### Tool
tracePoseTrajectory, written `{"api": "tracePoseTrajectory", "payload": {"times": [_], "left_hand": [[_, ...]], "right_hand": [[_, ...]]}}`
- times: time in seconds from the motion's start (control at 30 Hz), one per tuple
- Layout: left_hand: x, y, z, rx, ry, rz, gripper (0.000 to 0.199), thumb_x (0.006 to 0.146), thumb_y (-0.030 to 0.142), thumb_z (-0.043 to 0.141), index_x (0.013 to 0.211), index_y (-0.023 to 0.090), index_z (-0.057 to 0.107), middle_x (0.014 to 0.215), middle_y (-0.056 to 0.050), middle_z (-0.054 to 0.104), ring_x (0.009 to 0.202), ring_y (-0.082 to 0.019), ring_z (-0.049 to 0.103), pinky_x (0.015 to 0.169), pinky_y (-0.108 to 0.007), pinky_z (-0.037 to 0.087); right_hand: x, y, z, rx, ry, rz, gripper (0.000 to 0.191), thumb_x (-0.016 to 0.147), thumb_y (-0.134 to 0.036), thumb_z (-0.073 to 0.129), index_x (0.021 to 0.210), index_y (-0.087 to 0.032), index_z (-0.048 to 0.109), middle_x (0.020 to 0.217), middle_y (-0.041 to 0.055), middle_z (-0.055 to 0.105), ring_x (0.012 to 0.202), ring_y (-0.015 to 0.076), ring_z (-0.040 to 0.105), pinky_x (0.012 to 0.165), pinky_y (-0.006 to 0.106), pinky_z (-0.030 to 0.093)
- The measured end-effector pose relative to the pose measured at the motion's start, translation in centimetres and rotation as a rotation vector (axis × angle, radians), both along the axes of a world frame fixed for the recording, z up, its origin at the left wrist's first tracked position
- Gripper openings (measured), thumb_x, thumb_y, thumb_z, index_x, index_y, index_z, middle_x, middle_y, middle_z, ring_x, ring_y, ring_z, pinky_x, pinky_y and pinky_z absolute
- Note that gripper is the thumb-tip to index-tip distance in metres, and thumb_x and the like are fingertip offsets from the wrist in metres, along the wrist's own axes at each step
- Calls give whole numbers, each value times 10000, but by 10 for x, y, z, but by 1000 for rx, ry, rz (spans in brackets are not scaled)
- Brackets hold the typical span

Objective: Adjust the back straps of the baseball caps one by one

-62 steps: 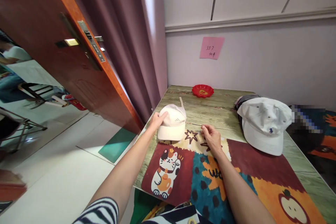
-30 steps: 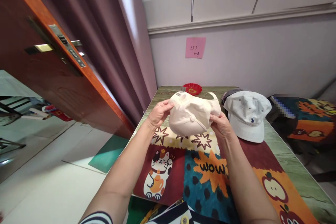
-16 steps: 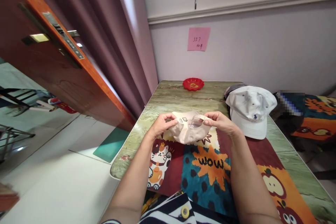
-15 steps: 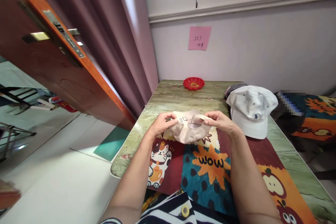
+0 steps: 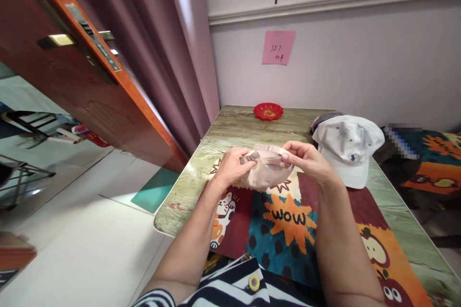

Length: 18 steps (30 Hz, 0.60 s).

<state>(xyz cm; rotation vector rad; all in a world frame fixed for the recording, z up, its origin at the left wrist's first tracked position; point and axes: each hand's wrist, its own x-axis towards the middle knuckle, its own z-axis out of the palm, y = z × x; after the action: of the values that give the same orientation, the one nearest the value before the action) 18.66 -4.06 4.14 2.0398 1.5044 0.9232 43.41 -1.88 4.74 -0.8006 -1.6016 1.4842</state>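
Note:
A pale beige baseball cap (image 5: pixel 264 176) is held between my two hands above a patterned mat (image 5: pixel 259 235). Its opening and inner band face up toward me. My left hand (image 5: pixel 232 168) is closed on the cap's left edge, thumb on the near side. On the right edge, my right hand (image 5: pixel 306 160) pinches the band between thumb and fingers. To the right, a white baseball cap (image 5: pixel 347 146) with a small dark emblem rests on top of darker headwear (image 5: pixel 322 119), which is mostly hidden.
A red scalloped dish (image 5: pixel 268 111) stands at the far edge of the wood-look table (image 5: pixel 237 129). A pink note (image 5: pixel 278 48) is stuck on the wall behind. At left are a brown door (image 5: pixel 108 100) and a purple curtain (image 5: pixel 169 57).
My hands have tilted the beige cap so its opening shows more. The left hand has moved further over its left edge. The camera view has shifted slightly.

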Motion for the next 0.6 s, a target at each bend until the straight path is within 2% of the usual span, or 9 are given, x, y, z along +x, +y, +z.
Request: {"api": "tracePoseTrajectory", "payload": {"times": [0.1, 0.17, 0.27, 0.33, 0.43, 0.5, 0.6], "left_hand": [[0, -2, 13, 92, 68, 116, 49, 750, 191, 657, 709, 217, 660, 821, -40, 688, 900, -242, 590, 875, -351, 443], [2, -5, 16, 95, -19, 120, 59, 757, 183, 661, 791, 225, 684, 880, -41, 707, 934, -244, 600, 903, -362, 447], [8, -7, 11, -12, -371, 22, 215, 760, 256, 725, 968, 217, 688, 914, -29, 704, 871, -200, 627, 814, -304, 484], [11, -6, 6, -93, -555, -27, 281, 734, 289, 774, 983, 194, 686, 919, -29, 703, 850, -178, 637, 776, -266, 488], [14, -5, 3, -131, -611, -44, 234, 738, 321, 795, 889, 164, 710, 875, -27, 701, 818, -157, 627, 757, -242, 483], [14, -5, 2, -141, -613, -40, 249, 748, 362, 796, 864, 157, 716, 823, -18, 691, 762, -144, 608, 710, -233, 475], [14, -7, 3, -126, -573, -26, 278, 756, 407, 793, 832, 155, 705, 788, -15, 677, 726, -141, 589, 673, -232, 465]], "right_hand": [[5, -3, 6, 40, -15, -72, 352, 817, -533, 763, 815, -187, 695, 669, 16, 619, 624, 140, 553, 570, 244, 457], [7, -6, 9, 58, -27, -99, 338, 818, -520, 766, 777, -191, 699, 636, 13, 612, 607, 138, 545, 567, 247, 454], [8, -9, 11, 57, -27, -124, 309, 829, -493, 759, 781, -196, 690, 634, 16, 635, 590, 140, 555, 555, 250, 453], [8, -12, 13, 53, 19, -177, 257, 834, -451, 757, 851, -208, 675, 732, 31, 684, 666, 158, 607, 580, 247, 470], [6, -13, 15, 65, 101, -240, 235, 828, -404, 756, 929, -225, 641, 855, 40, 693, 755, 170, 633, 620, 248, 491], [3, -13, 16, 66, 108, -237, 240, 850, -426, 729, 942, -222, 641, 819, 27, 654, 669, 142, 585, 575, 241, 465], [-5, -11, 14, 57, 90, -228, 298, 894, -501, 668, 947, -208, 668, 691, -10, 569, 521, 96, 441, 468, 224, 350]]}}
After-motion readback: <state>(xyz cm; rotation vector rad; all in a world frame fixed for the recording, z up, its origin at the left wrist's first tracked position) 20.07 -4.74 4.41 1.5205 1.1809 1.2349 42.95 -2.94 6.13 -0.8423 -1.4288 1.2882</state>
